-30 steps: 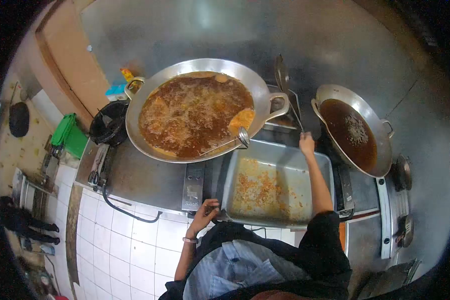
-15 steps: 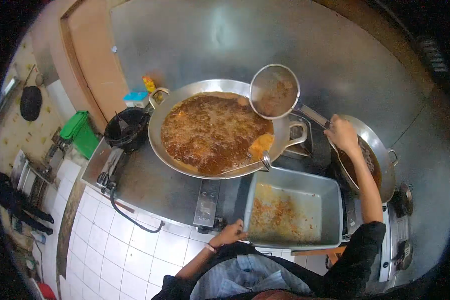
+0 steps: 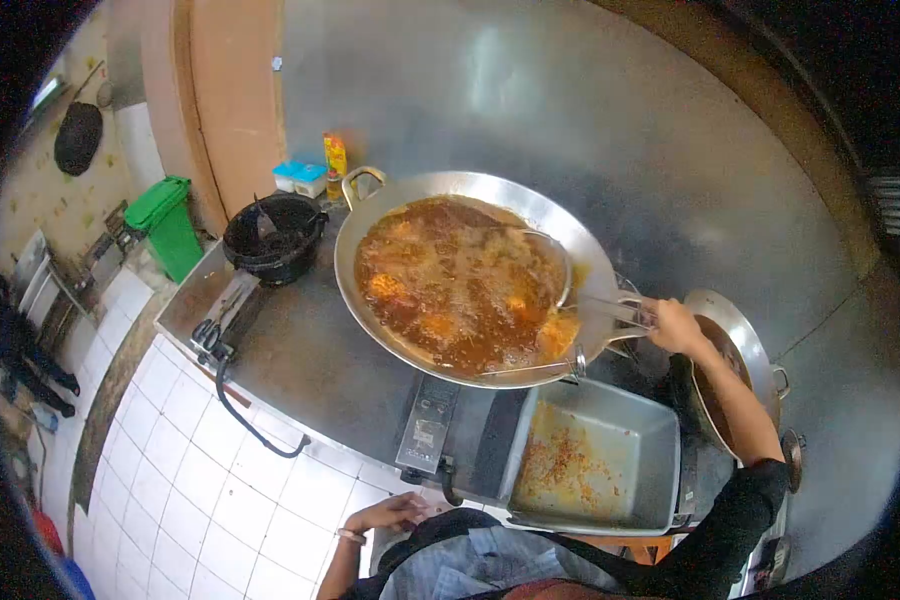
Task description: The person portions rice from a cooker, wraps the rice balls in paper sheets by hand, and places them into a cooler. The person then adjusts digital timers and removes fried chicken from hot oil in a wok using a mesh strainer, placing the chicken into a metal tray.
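Note:
My right hand (image 3: 673, 326) is wrapped round the handle of a mesh strainer (image 3: 615, 311), whose round head is dipped in the brown oil at the right of a large wok (image 3: 585, 235). Several orange-brown fried pieces (image 3: 388, 286) show in the bubbling oil, the rest of them hidden beneath it. A thin metal utensil (image 3: 579, 360) leans across the wok's front rim, near another orange piece (image 3: 558, 335). Down by my waist, my left hand (image 3: 394, 512) holds nothing, its fingers loosely apart. It is left of a grey rectangular tub (image 3: 660, 470) with oily crumbs inside.
A second wok (image 3: 735, 310) with dark oil stands at the right. On the counter's left are a black pan (image 3: 260, 265), a blue-lidded container (image 3: 300, 177) and a yellow bottle (image 3: 335, 160). A hose (image 3: 260, 425) hangs at the counter front; a green bin (image 3: 170, 230) stands beyond.
The strainer has gone from above the wok's back rim down into the oil, following my right hand. My left hand has left the tub's edge and moved left. The view has shifted slightly.

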Motion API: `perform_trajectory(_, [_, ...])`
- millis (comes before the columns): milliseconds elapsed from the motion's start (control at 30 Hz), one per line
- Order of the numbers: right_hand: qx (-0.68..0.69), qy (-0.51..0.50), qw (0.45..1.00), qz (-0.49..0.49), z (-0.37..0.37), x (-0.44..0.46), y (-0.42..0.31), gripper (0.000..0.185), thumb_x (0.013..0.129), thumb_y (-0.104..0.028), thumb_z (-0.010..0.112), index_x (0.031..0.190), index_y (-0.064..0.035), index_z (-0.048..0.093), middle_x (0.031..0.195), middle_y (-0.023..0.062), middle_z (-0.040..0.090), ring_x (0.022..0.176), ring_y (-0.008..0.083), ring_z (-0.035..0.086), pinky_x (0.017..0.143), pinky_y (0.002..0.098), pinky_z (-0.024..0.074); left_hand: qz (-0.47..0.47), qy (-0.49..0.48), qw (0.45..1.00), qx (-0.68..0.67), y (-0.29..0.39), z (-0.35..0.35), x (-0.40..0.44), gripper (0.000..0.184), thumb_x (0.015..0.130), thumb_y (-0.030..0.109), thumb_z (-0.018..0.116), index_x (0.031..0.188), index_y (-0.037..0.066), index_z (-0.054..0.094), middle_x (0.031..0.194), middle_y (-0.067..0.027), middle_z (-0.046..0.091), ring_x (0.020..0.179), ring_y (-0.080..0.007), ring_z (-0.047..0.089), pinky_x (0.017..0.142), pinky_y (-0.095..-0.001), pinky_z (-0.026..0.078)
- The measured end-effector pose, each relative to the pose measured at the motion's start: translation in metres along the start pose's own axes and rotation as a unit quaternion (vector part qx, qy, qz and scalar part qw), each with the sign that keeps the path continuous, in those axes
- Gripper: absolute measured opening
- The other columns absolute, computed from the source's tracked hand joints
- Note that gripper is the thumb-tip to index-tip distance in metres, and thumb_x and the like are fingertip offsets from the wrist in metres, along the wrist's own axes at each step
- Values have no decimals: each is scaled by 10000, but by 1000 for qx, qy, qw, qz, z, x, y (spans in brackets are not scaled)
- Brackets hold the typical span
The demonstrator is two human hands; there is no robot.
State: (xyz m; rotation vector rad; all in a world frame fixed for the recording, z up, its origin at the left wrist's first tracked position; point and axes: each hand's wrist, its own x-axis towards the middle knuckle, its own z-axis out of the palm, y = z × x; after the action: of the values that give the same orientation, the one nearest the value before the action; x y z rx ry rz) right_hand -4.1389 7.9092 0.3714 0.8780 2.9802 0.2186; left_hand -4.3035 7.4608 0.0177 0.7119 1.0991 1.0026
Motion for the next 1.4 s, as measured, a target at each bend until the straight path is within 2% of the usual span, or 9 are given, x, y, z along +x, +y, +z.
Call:
perform_trajectory(300, [179,-3,984,-22,46,50,-33,236,546,-127,668,700,-30,517,688,147,549,674,304,552,595,363,419,-244,272,931,-2,-207,-62,-71,346,833,272,533,1101,60,478,989,-98,591,874,-207,586,705,-345,491])
perform_trajectory(533, [158,77,979,-102,35,32,-19,163,584,-98,610,699,-35,513,650,137,558,638,295,566,592,361,433,-267,360,878,-171,-307,19,-147,299,823,260,535,1065,86,514,967,-90,601,842,-228,592,696,-376,489])
perform_trajectory(667, [160,24,986,38,8,1,-14,187,582,-88,630,710,-47,500,602,93,501,578,219,514,541,330,404,-247,355,876,-213,-311,29,-140,274,817,254,537,1045,101,535,954,-86,607,823,-241,596,691,-393,488])
perform_trajectory(967, [-77,155,984,46,-27,-9,-12,166,640,-81,599,767,-101,495,603,147,571,605,353,575,542,446,436,-159,373,868,-287,-292,-50,-86,225,804,239,540,999,134,582,926,-76,619,780,-269,604,680,-433,485])
perform_trajectory(1067, [-165,175,970,35,-32,0,-22,235,647,-94,614,866,-96,528,623,157,583,596,343,587,533,430,458,-136,377,910,-106,-289,-72,-84,218,815,207,517,1003,96,526,920,-66,620,714,-225,610,558,-386,481])
perform_trajectory(1133, [-202,188,960,37,-35,-1,-30,264,648,-95,616,902,-95,541,624,157,587,590,332,594,524,420,464,-209,406,844,-280,-248,-72,-78,216,806,207,551,981,82,530,843,-73,646,663,-181,616,510,-330,489])
perform_trajectory(1200, [-244,193,950,38,-36,-2,-32,288,680,-100,590,966,-104,552,602,140,591,560,303,602,501,398,473,-214,419,882,-29,-202,-60,-68,206,807,222,556,930,58,560,755,-79,645,644,-143,610,498,-288,479])
perform_trajectory(1367, [-270,206,940,40,-32,-8,-36,232,711,-97,553,943,-110,559,572,117,588,519,291,598,474,380,472,135,325,935,52,-66,-26,7,312,797,228,626,974,-11,530,767,-89,614,646,-125,578,564,-251,458])
perform_trajectory(1400, [-264,214,940,37,-32,-9,-37,210,718,-95,543,927,-105,559,566,110,588,508,293,595,468,378,472,75,350,926,120,-14,-7,11,398,765,281,663,991,-15,523,754,-94,616,652,-132,585,582,-257,470])
